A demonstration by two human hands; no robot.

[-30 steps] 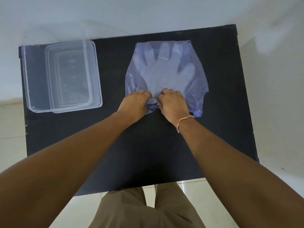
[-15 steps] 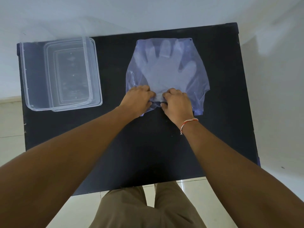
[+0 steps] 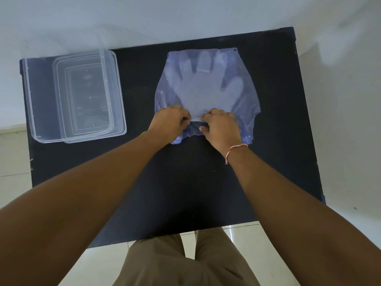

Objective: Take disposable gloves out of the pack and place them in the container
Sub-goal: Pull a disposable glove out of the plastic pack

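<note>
A bluish see-through pack [image 3: 243,87] lies flat on the far right of the black table [image 3: 185,182]. Inside it the clear disposable gloves [image 3: 203,89] show as a pale hand shape, fingers pointing away from me. My left hand [image 3: 168,123] and my right hand [image 3: 220,125] pinch the pack's near edge side by side, with a thin white strip of plastic stretched between their fingertips. A clear rectangular container [image 3: 68,139] sits at the table's far left, well apart from both hands.
A second clear piece, probably the lid [image 3: 115,96], rests nested over the container's right part. White walls close the far and right sides. Pale floor tiles [image 3: 12,168] lie left of the table. My trouser legs [image 3: 181,263] stand against the near edge.
Both hands stay at the pack's near edge. They have drawn slightly apart, and a strip of plastic now shows between the fingertips. The pack and container have not shifted.
</note>
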